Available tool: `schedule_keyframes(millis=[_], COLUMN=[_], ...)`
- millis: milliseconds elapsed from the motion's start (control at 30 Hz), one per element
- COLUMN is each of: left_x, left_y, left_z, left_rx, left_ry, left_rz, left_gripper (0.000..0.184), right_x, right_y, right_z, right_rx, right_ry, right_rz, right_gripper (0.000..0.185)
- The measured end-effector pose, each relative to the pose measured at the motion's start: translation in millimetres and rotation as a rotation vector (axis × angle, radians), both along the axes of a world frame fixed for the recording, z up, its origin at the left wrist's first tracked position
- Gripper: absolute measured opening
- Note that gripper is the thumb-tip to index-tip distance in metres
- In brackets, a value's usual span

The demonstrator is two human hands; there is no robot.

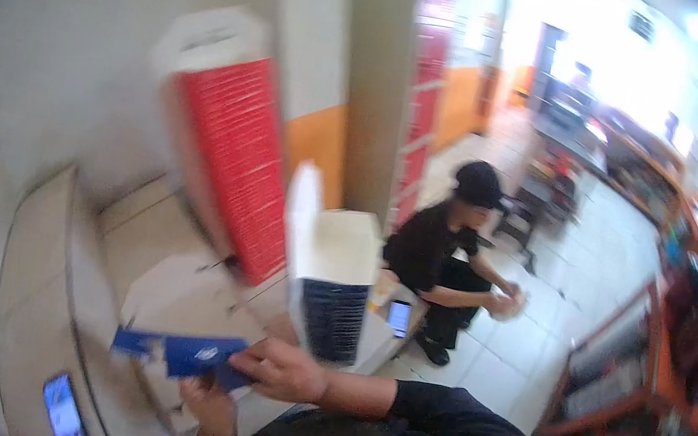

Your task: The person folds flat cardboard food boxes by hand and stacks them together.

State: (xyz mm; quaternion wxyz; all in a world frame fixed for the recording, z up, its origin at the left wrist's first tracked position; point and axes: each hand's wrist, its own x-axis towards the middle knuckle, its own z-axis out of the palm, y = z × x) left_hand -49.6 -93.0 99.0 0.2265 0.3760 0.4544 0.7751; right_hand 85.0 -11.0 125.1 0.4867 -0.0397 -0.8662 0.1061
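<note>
Blue card [189, 363], two-handed grip
Right hand [283, 372] pinches its right end; left hand [211, 406] holds from below, probably to steady it.

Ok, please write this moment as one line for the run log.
Right hand: holds blue piece | Left hand: at its lower edge, grip unclear | Nearby: red stack, dark-blue stack

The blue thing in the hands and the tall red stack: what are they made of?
The blue thing looks like thin card, perhaps printed: it's flat, with a white mark. The red stack may be card or paper: thin pale lines cross its side like layered edges. Blur hides whether either is shiny.
</note>
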Motion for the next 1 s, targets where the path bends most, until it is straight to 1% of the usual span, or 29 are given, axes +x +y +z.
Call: schedule_keyframes(millis=[33, 100, 133, 167, 200, 300, 333, 400, 500, 600, 700, 800, 900, 1000], left_x=[7.0, 26.5, 32.6, 36.6, 44.9, 69.1, 77.6, 100.3, 135.7, 174.1, 212.6, 251.7, 286.9, 314.8], left_y=[3.2, 1.7, -0.3, 1.6, 3.4, 3.5, 4.0, 2.5, 1.9, -0.9, -5.3, -8.0, -13.7, -18.1], left_z=[4.3, 19.9, 25.5, 25.3, 21.7, -1.2, -9.2, -10.2, -8.1, -8.7, -10.4, -9.3, -10.5, -12.9], left_rx=[0.043, 0.049, 0.051, 0.105, 0.161, 0.326, 0.351, 0.379, 0.406, 0.426, 0.431, 0.430, 0.420, 0.400], left_ry=[-0.052, 0.013, 0.043, 0.077, 0.109, 0.360, 0.394, 0.439, 0.467, 0.493, 0.507, 0.512, 0.523, 0.528], left_rz=[-0.041, -0.028, 0.004, 0.029, 0.061, 0.180, 0.182, 0.174, 0.128, 0.064, -0.019, -0.096, -0.173, -0.244], left_gripper=[0.029, 0.031, 0.032, 0.033, 0.033, 0.036, 0.036, 0.036, 0.035, 0.035, 0.035, 0.035, 0.035, 0.034], right_x=[9.5, 26.2, 32.2, 36.1, 44.5, 73.1, 81.5, 101.8, 144.6, 194.9, 238.7, 270.9, 303.1, 343.7], right_y=[7.2, 9.7, 8.5, 7.7, 6.3, -6.2, -10.0, -15.9, -18.9, -23.6, -40.0, -51.5, -55.4, -60.1], right_z=[5.5, 16.9, 21.5, 24.9, 27.9, 35.9, 34.3, 38.7, 42.8, 53.0, 57.7, 48.3, 37.0, 37.1], right_rx=[0.025, 0.070, 0.072, 0.072, 0.073, 0.036, 0.022, -0.004, 0.072, 0.097, 0.066, -0.022, -0.095, -0.079], right_ry=[0.018, 0.044, 0.050, 0.050, 0.049, 0.075, 0.072, 0.070, 0.088, 0.040, 0.012, -0.005, -0.033, -0.104], right_rz=[0.016, 0.099, 0.083, 0.077, 0.077, 0.039, 0.043, 0.055, 0.081, 0.101, -0.008, -0.094, -0.084, -0.110], right_gripper=[0.052, 0.048, 0.048, 0.047, 0.047, 0.046, 0.044, 0.041, 0.039, 0.036, 0.034, 0.034, 0.043, 0.041])
